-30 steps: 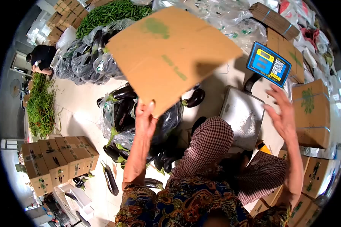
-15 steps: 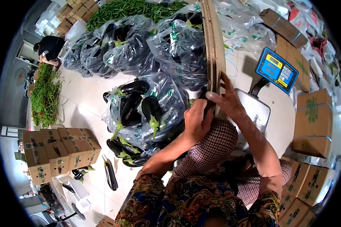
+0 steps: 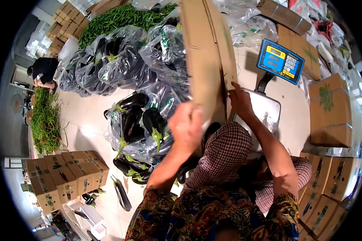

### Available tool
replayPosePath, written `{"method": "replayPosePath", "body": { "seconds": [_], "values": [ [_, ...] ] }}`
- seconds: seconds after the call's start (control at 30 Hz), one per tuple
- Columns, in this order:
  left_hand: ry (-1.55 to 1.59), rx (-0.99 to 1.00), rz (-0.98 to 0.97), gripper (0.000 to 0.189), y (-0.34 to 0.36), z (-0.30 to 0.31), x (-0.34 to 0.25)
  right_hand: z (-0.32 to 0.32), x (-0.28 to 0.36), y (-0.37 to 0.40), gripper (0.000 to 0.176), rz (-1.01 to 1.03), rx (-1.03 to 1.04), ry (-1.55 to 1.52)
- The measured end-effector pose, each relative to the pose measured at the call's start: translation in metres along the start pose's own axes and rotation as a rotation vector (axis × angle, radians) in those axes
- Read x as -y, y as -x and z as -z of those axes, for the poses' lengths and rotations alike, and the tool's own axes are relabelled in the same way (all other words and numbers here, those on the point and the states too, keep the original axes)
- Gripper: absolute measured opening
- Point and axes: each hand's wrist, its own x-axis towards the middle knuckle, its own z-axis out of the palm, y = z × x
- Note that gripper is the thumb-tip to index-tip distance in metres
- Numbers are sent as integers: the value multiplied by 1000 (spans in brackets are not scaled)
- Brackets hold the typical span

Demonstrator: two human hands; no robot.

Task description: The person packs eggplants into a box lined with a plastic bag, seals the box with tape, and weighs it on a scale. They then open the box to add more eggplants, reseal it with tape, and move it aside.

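Observation:
A tall cardboard box (image 3: 205,64) stands in front of me, its sides partly spread apart. My left hand (image 3: 186,126), a little blurred, is closed on the box's near left edge. On the opposite side, my right hand (image 3: 240,102) grips the near right edge with its fingers bent over the board. Left of my left hand lies an open clear plastic bag (image 3: 171,100) with dark eggplants (image 3: 152,120) on top. More eggplants (image 3: 134,166) rest on the floor below that bag.
A blue-faced scale (image 3: 280,62) stands to the right, near a strapped carton (image 3: 330,110). Bagged eggplants (image 3: 122,64) and green peppers (image 3: 120,24) lie beyond. Stacked cartons (image 3: 68,176) are at left; a person (image 3: 44,72) bends beside another pepper pile (image 3: 46,120).
The flat, folded cardboard has spread into a wider box shape. My left hand has moved left and down with one edge, while my right hand stays on the other side. The view has shifted.

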Motion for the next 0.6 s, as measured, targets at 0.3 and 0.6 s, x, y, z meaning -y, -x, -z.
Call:
{"method": "replayPosePath", "body": {
  "seconds": [0.3, 0.6],
  "values": [
    [293, -330, 266, 16, -68, 105, 85, -14, -21, 6, 97, 4, -57, -200],
    [755, -435, 747, 18, -95, 110, 246, -37, -60, 10, 84, -134, 117, -157]
  ]
}}
